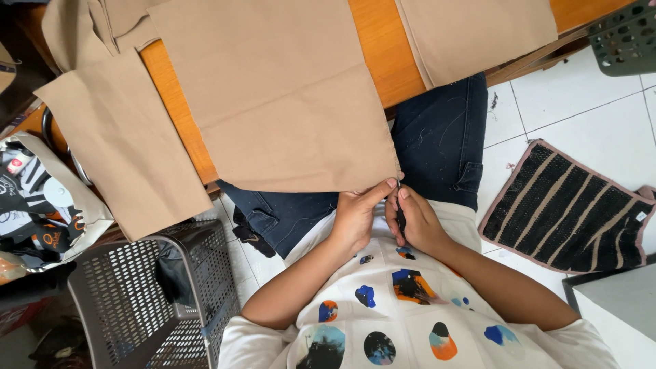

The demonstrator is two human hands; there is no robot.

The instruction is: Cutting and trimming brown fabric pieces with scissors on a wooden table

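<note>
Item 1: tan fabric panel, one, lying flat over the orange table, its lower edge hanging off the table's near side over your lap. Your hands meet at its lower right corner.

Item 2: your left hand, fingers closed, thumb and forefinger pinching the panel's corner from below.

Item 3: your right hand, fingers curled shut around a small dark tool whose tip touches the same corner. Most of the tool is hidden in your grip, so its kind cannot be made out.

Item 4: further tan pieces, counted three. One draped piece hangs off the table's left end, just beside the main panel. One folded piece lies on the table to the panel's right, cut off by the top edge. One crumpled piece sits at the table's far left corner, also cut off.

Item 5: grey perforated basket, one, on the floor below the table's left end. It holds something dark; the contents are too shadowed to identify.

Item 6: second perforated crate, one, beyond the table's right end, only a corner in view, contents unseen.

Item 7: black-and-tan striped mat, one, on the white tiled floor right of the table.

Item 8: printed bag, one, below the table's left end, partly cut off.
</note>
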